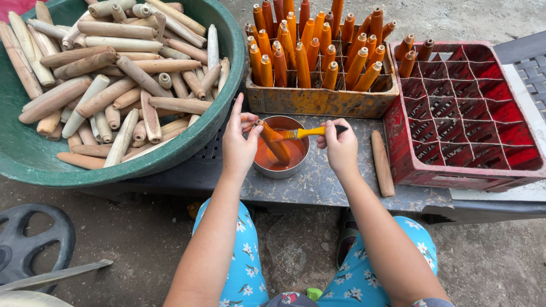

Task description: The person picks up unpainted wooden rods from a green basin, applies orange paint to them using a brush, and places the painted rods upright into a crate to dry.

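Both forearms are bare from elbow to wrist, with no sleeves, watch, bracelet or rings showing on the left hand [239, 149] or the right hand [340, 149]. The nails are short and unpainted. The legs are covered by loose blue trousers [244, 267] printed with small white flowers with yellow centres and green leaf sprigs; the cloth shows on both thighs. At the bottom edge, between the knees, a bit of patterned fabric in dark red and grey shows, with a small green patch beside it
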